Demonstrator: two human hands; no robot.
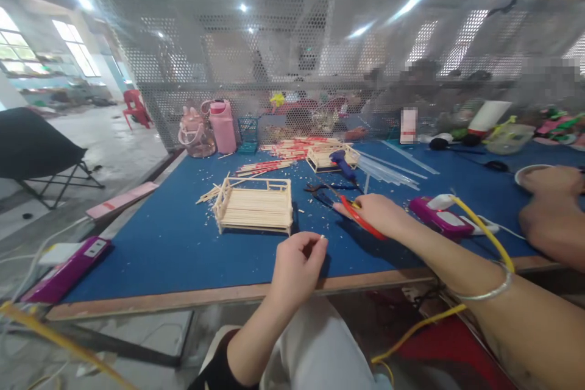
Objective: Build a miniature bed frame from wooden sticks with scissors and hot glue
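Observation:
My left hand (299, 262) is closed in a pinch near the table's front edge, a tiny pale bit of wooden stick (323, 236) showing at its fingertips. To its right, my right hand (377, 214) grips red-handled pliers (365, 224), whose jaws point away to the left. A small bench-like frame of pale wooden sticks (253, 207) stands upright just beyond my left hand, untouched. Behind the red pliers lie dark-handled pliers (320, 195) and a blue glue gun (342, 166), which leans by a second small stick frame (315, 161).
Red-tipped sticks (292, 149) are heaped at the back beside clear glue sticks (393, 173). Pink bottles (222, 128) stand by the mesh partition. Purple power strips (441, 219) with a yellow cable sit right and left. Another person's arm (555, 213) reaches in from the right.

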